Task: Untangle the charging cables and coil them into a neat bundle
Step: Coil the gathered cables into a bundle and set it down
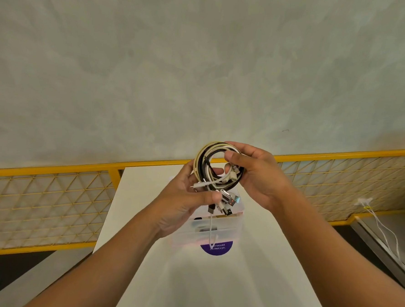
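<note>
A round coil of black, white and cream charging cables [207, 163] is held up in the air above the white table [248, 286]. My left hand [181, 204] grips the coil's lower left side, thumb pressed near the plugs. My right hand [254, 173] clasps the coil's right side, fingers curled over the top. Several USB plugs [228, 202] stick out below the coil. One thin white cable end [211, 232] dangles down in front of a clear plastic box [230, 228].
The clear plastic box stands on the table under my hands, beside a purple round sticker [219, 248]. A yellow-framed mesh fence [39, 205] runs behind the table. White cables [381, 230] hang from a socket at the right, over a grey ledge.
</note>
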`<state>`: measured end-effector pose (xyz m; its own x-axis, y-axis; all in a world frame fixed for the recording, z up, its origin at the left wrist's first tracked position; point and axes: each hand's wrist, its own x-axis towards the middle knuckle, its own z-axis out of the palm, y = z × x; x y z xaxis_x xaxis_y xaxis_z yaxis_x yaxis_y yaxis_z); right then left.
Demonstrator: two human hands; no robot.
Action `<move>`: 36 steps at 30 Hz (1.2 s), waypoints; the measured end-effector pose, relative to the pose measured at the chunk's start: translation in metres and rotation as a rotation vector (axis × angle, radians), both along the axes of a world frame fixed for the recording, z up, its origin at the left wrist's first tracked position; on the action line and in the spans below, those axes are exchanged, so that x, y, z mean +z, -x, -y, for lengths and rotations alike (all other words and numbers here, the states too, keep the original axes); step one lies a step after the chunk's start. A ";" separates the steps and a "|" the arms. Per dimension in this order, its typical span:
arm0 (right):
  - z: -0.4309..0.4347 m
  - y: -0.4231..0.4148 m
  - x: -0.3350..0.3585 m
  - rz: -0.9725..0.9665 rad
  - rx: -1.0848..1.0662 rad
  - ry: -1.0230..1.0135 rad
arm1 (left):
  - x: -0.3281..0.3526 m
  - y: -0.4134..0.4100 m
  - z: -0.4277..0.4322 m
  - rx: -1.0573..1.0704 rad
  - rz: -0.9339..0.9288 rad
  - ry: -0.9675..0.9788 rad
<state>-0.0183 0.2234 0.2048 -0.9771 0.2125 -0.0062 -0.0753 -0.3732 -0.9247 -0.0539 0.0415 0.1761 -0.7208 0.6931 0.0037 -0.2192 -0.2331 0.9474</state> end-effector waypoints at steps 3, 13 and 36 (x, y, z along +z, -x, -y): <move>-0.002 0.001 0.002 -0.005 0.026 0.040 | 0.002 0.001 -0.005 0.089 0.047 -0.076; 0.000 0.004 0.002 -0.006 0.017 -0.032 | 0.010 0.000 -0.013 0.140 0.255 -0.218; 0.002 0.009 -0.002 0.022 -0.060 -0.125 | 0.009 0.007 0.004 0.010 0.153 -0.219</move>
<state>-0.0268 0.2215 0.2030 -0.9626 0.2710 0.0028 -0.0733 -0.2503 -0.9654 -0.0609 0.0379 0.1854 -0.7317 0.6803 0.0431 -0.3529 -0.4321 0.8299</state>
